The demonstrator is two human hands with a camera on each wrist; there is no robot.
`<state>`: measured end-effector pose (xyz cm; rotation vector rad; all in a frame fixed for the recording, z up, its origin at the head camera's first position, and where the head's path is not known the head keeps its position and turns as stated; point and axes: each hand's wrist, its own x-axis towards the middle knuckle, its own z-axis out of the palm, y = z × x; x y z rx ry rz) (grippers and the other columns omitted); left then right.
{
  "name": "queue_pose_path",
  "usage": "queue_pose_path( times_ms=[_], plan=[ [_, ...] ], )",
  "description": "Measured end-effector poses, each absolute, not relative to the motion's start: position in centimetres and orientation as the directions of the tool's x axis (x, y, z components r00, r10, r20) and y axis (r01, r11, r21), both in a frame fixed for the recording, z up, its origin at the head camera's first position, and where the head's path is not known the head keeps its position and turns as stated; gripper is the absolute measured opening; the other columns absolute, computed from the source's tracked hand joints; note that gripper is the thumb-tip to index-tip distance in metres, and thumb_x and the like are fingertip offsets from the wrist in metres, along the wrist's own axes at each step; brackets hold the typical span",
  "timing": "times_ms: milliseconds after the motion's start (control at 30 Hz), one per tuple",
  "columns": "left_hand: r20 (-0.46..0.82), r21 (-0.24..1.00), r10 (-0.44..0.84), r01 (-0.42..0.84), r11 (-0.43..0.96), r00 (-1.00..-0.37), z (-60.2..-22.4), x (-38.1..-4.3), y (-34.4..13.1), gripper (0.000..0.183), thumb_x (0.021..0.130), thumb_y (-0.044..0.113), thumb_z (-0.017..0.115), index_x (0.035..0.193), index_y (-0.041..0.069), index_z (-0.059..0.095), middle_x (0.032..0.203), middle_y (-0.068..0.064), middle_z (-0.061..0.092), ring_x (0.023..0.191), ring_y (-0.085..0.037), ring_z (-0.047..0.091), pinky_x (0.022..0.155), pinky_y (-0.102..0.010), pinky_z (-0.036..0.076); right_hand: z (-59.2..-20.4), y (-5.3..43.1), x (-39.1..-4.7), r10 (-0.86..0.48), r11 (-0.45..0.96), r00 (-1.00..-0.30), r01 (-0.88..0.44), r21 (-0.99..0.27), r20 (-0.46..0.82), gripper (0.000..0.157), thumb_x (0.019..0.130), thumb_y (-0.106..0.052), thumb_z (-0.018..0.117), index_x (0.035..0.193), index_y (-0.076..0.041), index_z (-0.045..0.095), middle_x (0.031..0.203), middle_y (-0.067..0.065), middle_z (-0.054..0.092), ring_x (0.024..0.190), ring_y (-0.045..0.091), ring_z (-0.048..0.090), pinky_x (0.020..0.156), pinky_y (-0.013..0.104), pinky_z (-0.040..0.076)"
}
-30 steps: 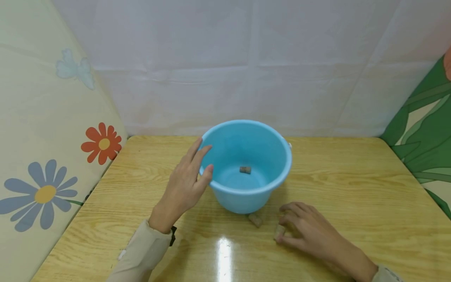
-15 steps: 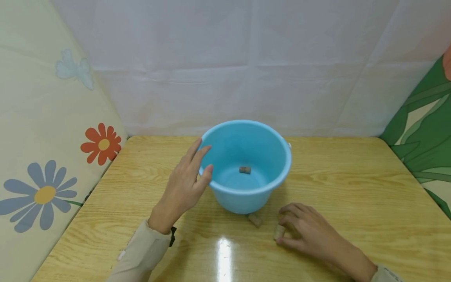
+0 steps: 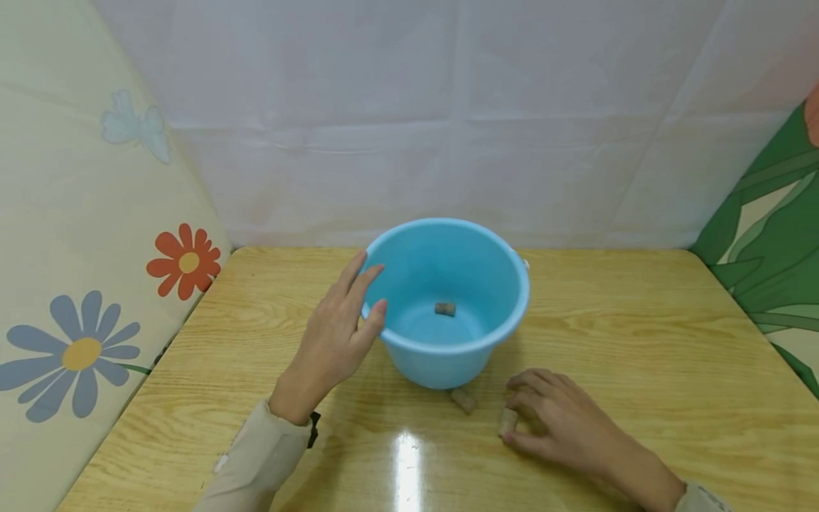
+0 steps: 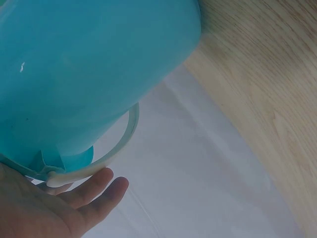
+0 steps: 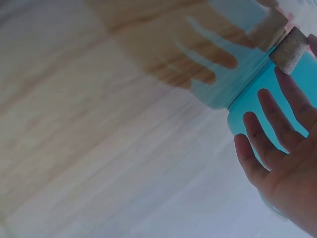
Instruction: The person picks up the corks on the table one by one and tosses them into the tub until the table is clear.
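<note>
A light-blue bucket (image 3: 441,366) stands on the wooden table, with one cork (image 3: 444,308) lying on its bottom. My left hand (image 3: 333,338) holds the bucket's left rim, thumb and a finger reaching over the edge. In the left wrist view, other fingers (image 4: 101,198) lie outside, beside the white handle (image 4: 126,134). To the bucket's right, my right hand (image 3: 563,427) pinches a second cork (image 3: 507,421) at table level. In the right wrist view that cork (image 5: 290,49) sits between thumb and index fingertip, the other fingers spread. A third cork (image 3: 463,400) lies at the bucket's base.
A wrinkled white sheet (image 3: 320,142) hangs behind the table (image 3: 640,327). Printed flower panels flank it, with a red flower (image 3: 185,262) on the left and green leaves (image 3: 780,235) on the right. Light glares off the table near the front.
Slightly more of the cork shows at my right hand, as the thumb tip has shifted a little. The left hand, bucket and other corks stay in place.
</note>
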<state>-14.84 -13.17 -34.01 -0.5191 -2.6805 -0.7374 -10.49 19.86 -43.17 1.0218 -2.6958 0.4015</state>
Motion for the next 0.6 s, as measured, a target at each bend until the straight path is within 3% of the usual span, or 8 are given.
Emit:
queue_pose_path(
  times_ms=[233, 600],
  plan=[
    [0.385, 0.426, 0.258, 0.419, 0.802, -0.886, -34.1, -14.9, -13.2, 0.052, 0.104, 0.039, 0.037, 0.152, 0.017, 0.039, 0.165, -0.007, 0.021, 0.145, -0.034, 0.036, 0.104, -0.061, 0.041, -42.7, 20.0, -10.5, -0.591, 0.728, -0.751, -0.654, -0.207, 0.294, 0.032, 0.082, -0.053, 0.074, 0.095, -0.024, 0.074, 0.115, -0.005, 0.066, 0.111, 0.020, 0.061, 0.093, 0.048, 0.051],
    [0.383, 0.429, 0.258, 0.418, 0.801, -0.887, -34.1, -14.9, -13.2, 0.052, 0.104, 0.039, 0.037, 0.152, 0.018, 0.040, 0.166, -0.007, 0.021, 0.145, -0.034, 0.037, 0.104, -0.061, 0.042, -41.4, 20.5, -11.1, -0.576, 0.714, -0.723, -0.672, -0.196, 0.380, 0.032, 0.078, -0.048, 0.080, 0.094, -0.021, 0.073, 0.111, -0.003, 0.067, 0.107, 0.022, 0.062, 0.089, 0.049, 0.052]
  ],
)
